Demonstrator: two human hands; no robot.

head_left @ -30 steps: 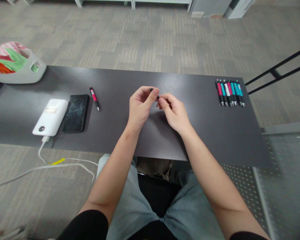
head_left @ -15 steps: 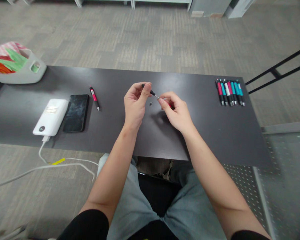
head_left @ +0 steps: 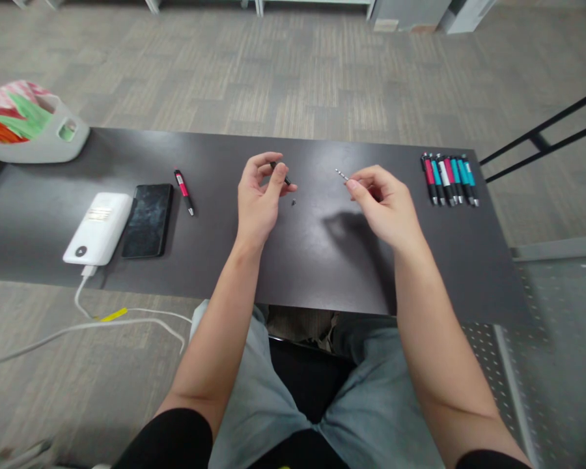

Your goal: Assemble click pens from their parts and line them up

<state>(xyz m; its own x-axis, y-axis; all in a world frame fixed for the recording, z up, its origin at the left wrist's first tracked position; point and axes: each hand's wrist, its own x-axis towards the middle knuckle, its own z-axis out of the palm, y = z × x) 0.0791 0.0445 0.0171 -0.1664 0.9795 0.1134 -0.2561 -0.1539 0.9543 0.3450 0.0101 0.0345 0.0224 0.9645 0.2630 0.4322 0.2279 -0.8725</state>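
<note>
My left hand [head_left: 264, 195] pinches a black pen grip section [head_left: 280, 173] between thumb and fingers, above the middle of the dark table. My right hand [head_left: 383, 202] is closed on a pen part, from which a thin silvery piece [head_left: 340, 174], perhaps the refill end with its spring, points up and left. Most of that pen part is hidden by the fingers. A tiny metallic piece [head_left: 293, 202], seemingly a pen tip, lies on the table just right of my left hand. The two held parts are apart.
A pink and black pen [head_left: 184, 192] lies left of my hands, beside a black phone [head_left: 148, 221] and a white power bank [head_left: 97, 228] with a cable. Several pens [head_left: 449, 180] lie in a row at right. A white basket [head_left: 71, 140] stands far left.
My right hand has moved right and slightly down, drawing its pen part away from the black grip section. My left hand has shifted slightly left, and the grip section now tilts more steeply.
</note>
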